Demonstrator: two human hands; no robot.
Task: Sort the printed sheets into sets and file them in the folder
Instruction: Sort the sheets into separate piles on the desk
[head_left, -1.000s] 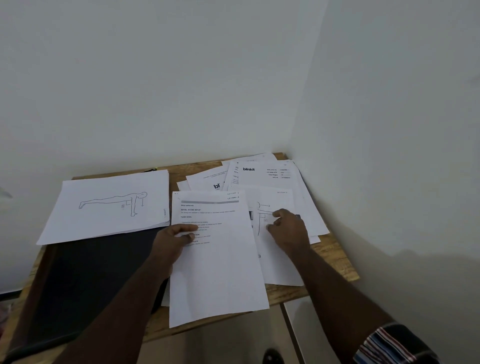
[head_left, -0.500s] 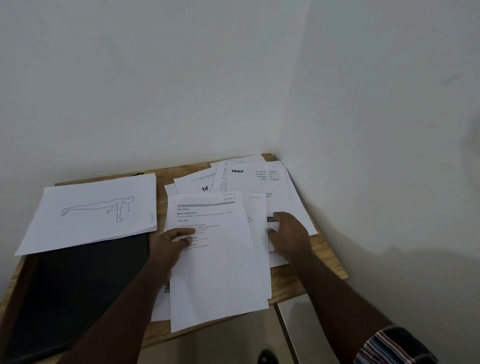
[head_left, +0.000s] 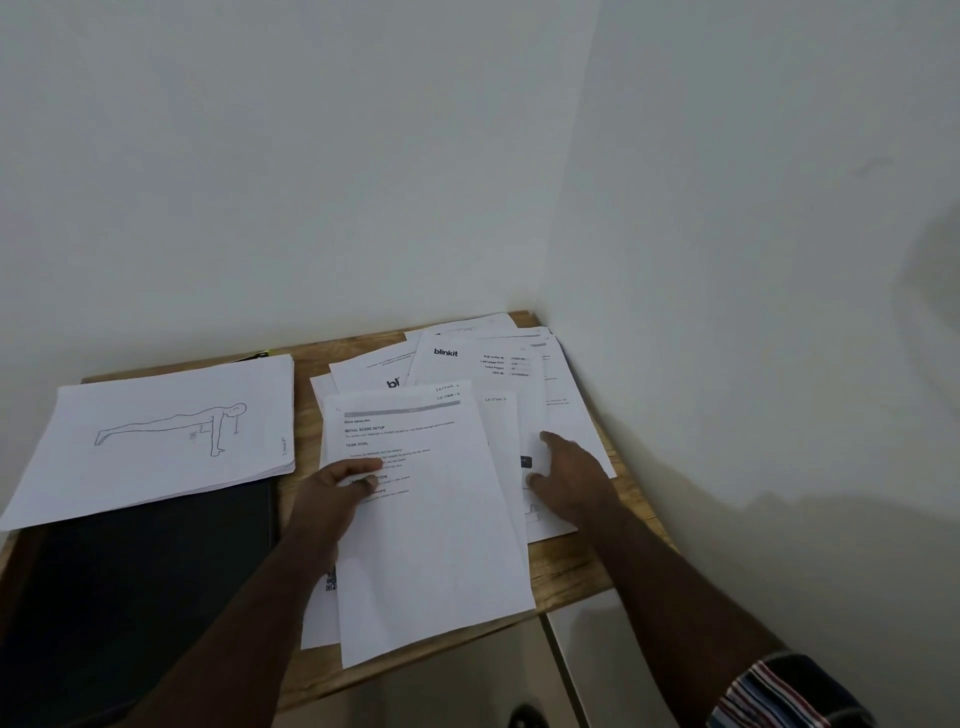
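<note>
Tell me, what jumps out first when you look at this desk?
Two hands in the middle: the left hand holds the edge of a typed sheet, and the right hand rests flat on the loose sheets beside it. At the left, a stack topped by a push-up drawing overlaps the far end of a dark folder.

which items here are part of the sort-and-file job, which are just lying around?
In the job:
- text sheet, left hand gripping its edge
- loose sheets under the right hand
- blinkit pages
- push-up drawing stack
- dark folder

Just lying around:
- wooden table
- small yellow-black object behind the drawing stack, too hidden to identify
</note>
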